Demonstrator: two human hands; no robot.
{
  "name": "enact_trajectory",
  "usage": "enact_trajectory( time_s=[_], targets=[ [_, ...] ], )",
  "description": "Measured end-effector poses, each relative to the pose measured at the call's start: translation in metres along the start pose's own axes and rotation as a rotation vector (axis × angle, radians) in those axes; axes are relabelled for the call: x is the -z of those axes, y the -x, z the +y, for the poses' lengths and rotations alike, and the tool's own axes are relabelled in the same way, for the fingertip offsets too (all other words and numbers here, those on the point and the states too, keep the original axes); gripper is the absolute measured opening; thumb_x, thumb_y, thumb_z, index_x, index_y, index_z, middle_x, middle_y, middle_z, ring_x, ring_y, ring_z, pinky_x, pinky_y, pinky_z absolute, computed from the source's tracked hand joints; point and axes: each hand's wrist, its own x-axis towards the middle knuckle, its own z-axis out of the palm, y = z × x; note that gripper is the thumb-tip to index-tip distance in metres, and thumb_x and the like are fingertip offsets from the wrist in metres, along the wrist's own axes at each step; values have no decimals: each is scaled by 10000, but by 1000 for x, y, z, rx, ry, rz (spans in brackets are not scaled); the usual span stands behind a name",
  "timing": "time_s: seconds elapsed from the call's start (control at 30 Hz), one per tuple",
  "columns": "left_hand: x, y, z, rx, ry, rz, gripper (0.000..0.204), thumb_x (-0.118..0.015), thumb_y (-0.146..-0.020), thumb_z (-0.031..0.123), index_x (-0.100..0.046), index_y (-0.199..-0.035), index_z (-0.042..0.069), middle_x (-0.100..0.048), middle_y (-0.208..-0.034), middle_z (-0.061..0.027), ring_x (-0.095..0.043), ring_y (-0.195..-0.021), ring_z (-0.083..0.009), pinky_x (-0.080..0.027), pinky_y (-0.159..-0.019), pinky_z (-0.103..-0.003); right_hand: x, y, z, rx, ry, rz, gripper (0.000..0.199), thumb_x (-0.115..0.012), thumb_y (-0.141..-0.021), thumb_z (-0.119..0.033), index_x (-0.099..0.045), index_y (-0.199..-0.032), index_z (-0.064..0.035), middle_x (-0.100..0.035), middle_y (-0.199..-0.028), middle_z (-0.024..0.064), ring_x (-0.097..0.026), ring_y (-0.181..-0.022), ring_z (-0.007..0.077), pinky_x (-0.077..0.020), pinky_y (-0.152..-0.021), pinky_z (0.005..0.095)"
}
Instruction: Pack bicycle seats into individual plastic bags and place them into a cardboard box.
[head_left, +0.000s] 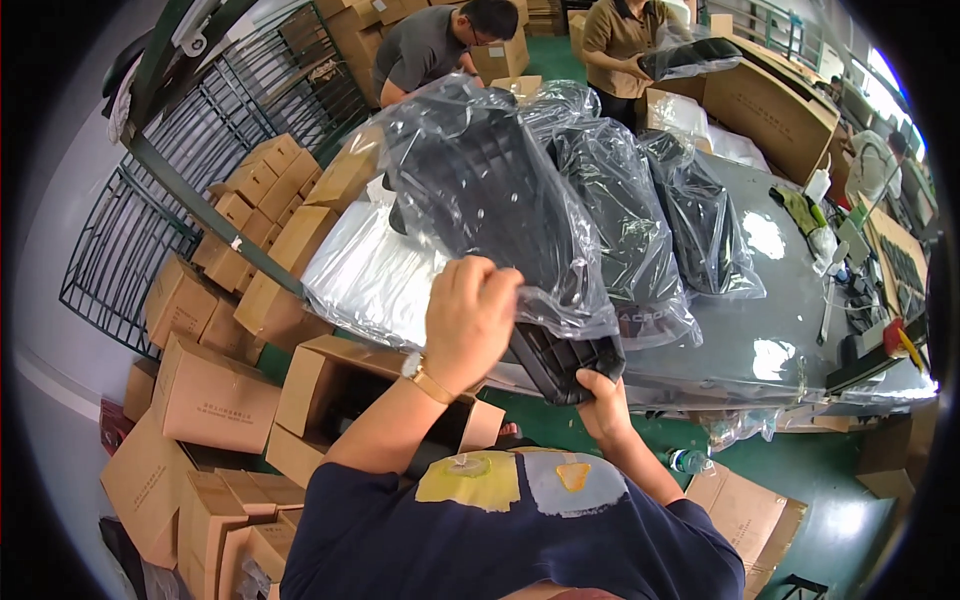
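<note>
Item, black plastic part (567,362): one, ribbed, centre of the frame, slanting from upper centre down toward the wearer; most of its length inside a clear bag (583,318), its lower end bare.

Item, left hand (468,315): centre, fingers curled tight, clenched on the film beside the bag's mouth; fingertips partly hidden from where I stand. A wristwatch (413,368) on that wrist.

Item, right hand (603,402): just right of centre and lower, grasping the bare end of the part, thumb on top, other fingers largely out of sight beneath.

Item, bagged black parts: two lying side by side right of centre, a nearer one (612,215) and one farther right (700,225), both on a grey table (735,345).

Item, sheaf of clear plastic film (365,275): left of centre.

Item, open carton (312,395): lower left of centre, among many brown boxes.

Item, green-and-grey gloves (803,220): upper right, on the table.

Item, co-workers: two, upper centre; one in grey (425,50) bending forward, one in brown (615,45) holding another bagged part (690,60).
</note>
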Motion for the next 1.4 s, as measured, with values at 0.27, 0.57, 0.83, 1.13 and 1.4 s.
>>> enact_trajectory(
  time_s=[0.27, 0.57, 0.83, 1.13, 1.4],
  targets=[
    [-30, 36, 36, 19, 400, -124, 113, -608, -799, 61, -526, -876, 65, -512, -726, -92, -551, -614, -298, -427, -509, -371, 2, -21, -6, -15, -14, 31, 292, -523, -803, -41, -485, -1084, 28, -603, -955, 132, -645, -823, 249, -580, -679, 379],
    [-39, 39, 90, -79, 835, -398, 142, -604, -760, 10, -534, -858, 85, -496, -701, -77, -542, -602, -270, -423, -520, -364, 45, 32, -25, -68, -150, 59, 316, -533, -799, -51, -504, -1109, 6, -602, -989, 97, -617, -862, 214, -542, -740, 369],
    [-58, 20, 150, -446, 1176, -646, 195, -650, -714, -8, -554, -857, 82, -542, -722, -50, -565, -609, -249, -434, -516, -342, 83, 110, -61, 139, -93, 250, 442, -580, -766, -77, -484, -1187, 16, -586, -1076, 114, -589, -961, 228, -459, -879, 353],
    [-96, 8, 187, -325, 1181, -660, 120, -623, -767, 23, -568, -861, 74, -526, -730, -58, -540, -571, -214, -428, -525, -332, 171, 133, -100, 555, 211, 573, 307, -504, -778, -75, -506, -1071, 21, -621, -933, 110, -636, -816, 246, -555, -687, 380],
    [-90, 79, 112, -59, 804, -850, 84, -610, -802, 145, -586, -871, 105, -579, -789, -45, -593, -684, -232, -464, -588, -339, 240, 83, -191, 482, 100, 609, 248, -576, -804, -108, -539, -979, 64, -626, -920, 152, -646, -832, 310, -591, -678, 401]
  ],
)
